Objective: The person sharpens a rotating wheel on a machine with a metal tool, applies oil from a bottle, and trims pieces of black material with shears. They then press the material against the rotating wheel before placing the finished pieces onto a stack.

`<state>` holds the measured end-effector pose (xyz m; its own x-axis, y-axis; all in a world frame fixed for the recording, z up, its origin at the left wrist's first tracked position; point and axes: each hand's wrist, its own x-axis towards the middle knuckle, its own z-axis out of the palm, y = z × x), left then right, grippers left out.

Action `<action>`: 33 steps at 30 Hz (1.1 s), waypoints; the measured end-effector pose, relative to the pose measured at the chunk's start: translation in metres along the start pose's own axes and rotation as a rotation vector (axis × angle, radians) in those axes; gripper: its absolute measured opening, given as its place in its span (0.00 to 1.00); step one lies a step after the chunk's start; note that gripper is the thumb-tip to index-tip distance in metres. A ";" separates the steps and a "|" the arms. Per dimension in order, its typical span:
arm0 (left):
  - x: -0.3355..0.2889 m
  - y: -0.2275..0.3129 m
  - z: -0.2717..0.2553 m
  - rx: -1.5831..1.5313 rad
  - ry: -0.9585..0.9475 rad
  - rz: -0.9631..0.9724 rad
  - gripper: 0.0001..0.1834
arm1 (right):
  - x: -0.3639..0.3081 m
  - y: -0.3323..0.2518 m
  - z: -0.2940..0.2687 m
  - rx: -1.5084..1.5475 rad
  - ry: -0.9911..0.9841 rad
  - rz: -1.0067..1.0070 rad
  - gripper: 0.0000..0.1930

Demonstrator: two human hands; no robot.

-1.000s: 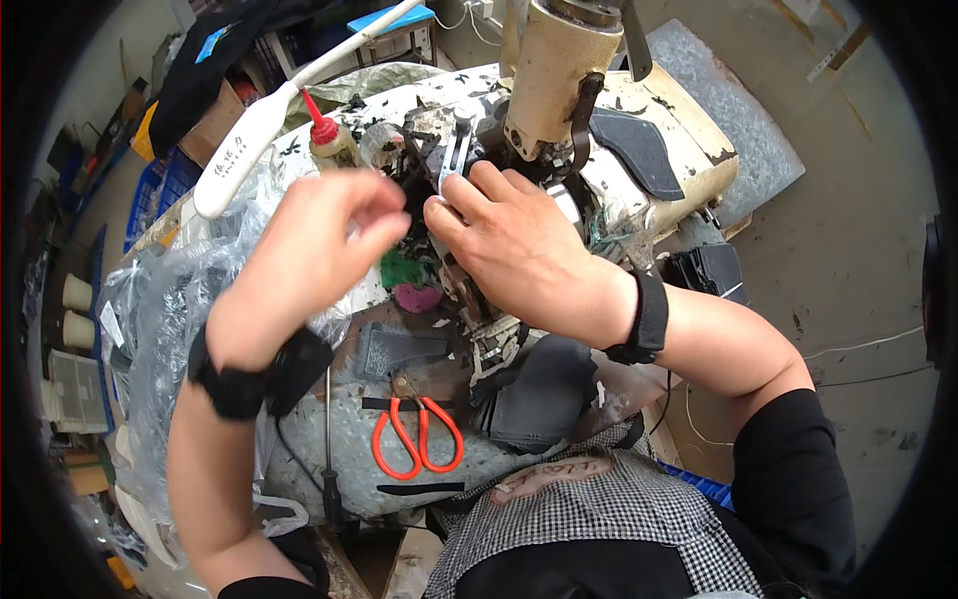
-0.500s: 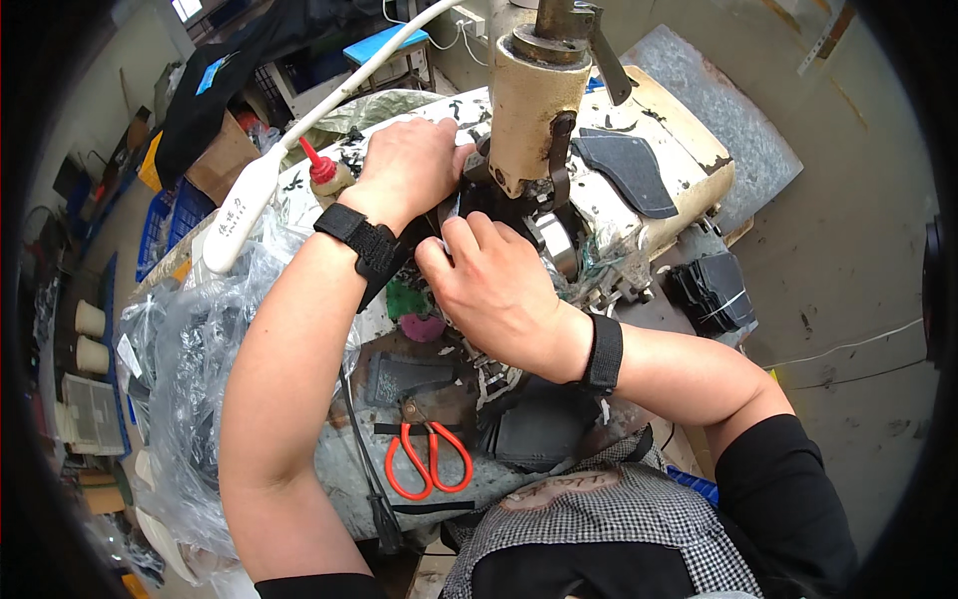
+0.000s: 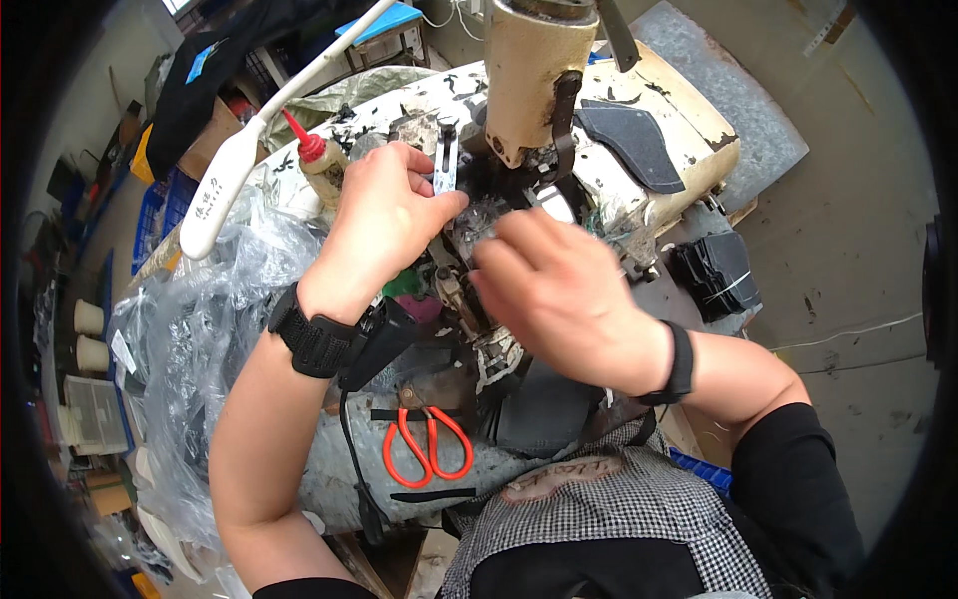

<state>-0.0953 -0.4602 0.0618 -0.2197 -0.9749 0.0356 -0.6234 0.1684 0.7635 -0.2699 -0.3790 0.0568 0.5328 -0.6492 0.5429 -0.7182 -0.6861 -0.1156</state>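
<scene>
My left hand [image 3: 389, 215] is at the sewing machine [image 3: 534, 85], its thumb and fingers pinching the lower part of a slotted metal plate [image 3: 445, 165]. To the right of it, my right hand [image 3: 564, 295] is smeared by motion, its fingers curled in beside the machine's working area below the cream-coloured head. What those fingers hold, if anything, is hidden. A curved dark grey piece [image 3: 634, 145] lies on the machine bed behind my right hand.
Red-handled scissors [image 3: 429, 449] and a stack of black pieces [image 3: 539, 414] lie nearer to me. A red-capped bottle [image 3: 321, 170], a white lamp [image 3: 218, 190] and clear plastic bags [image 3: 220, 329] are at left. A tied black bundle [image 3: 714, 275] sits at right.
My left hand has shifted left and toward me, uncovering the slotted plate. My right hand has moved right and down. The machine head stands higher in the picture.
</scene>
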 end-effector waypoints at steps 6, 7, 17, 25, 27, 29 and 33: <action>-0.010 0.001 -0.006 -0.092 -0.020 -0.076 0.19 | -0.011 0.032 -0.042 0.078 -0.058 0.078 0.08; -0.010 0.004 -0.008 -0.133 -0.052 -0.117 0.18 | -0.013 0.034 -0.042 0.123 -0.084 0.073 0.08; -0.006 -0.004 -0.013 -0.342 -0.217 -0.259 0.10 | 0.012 -0.014 0.026 0.095 0.043 0.205 0.13; 0.005 -0.005 -0.020 -0.306 -0.275 -0.212 0.15 | 0.024 -0.008 0.035 -0.011 0.035 0.299 0.10; 0.018 0.004 -0.028 0.143 -0.177 -0.106 0.12 | 0.026 -0.009 0.038 -0.011 0.049 0.297 0.10; 0.040 -0.001 -0.022 0.376 0.047 0.223 0.14 | 0.027 -0.009 0.038 -0.021 0.063 0.292 0.10; 0.069 -0.009 -0.011 0.481 0.011 0.503 0.15 | 0.026 -0.012 0.043 0.032 0.120 0.325 0.12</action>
<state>-0.0967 -0.5309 0.0644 -0.5630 -0.7626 0.3186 -0.7116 0.6433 0.2823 -0.2279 -0.4019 0.0366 0.2210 -0.7935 0.5671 -0.8262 -0.4613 -0.3235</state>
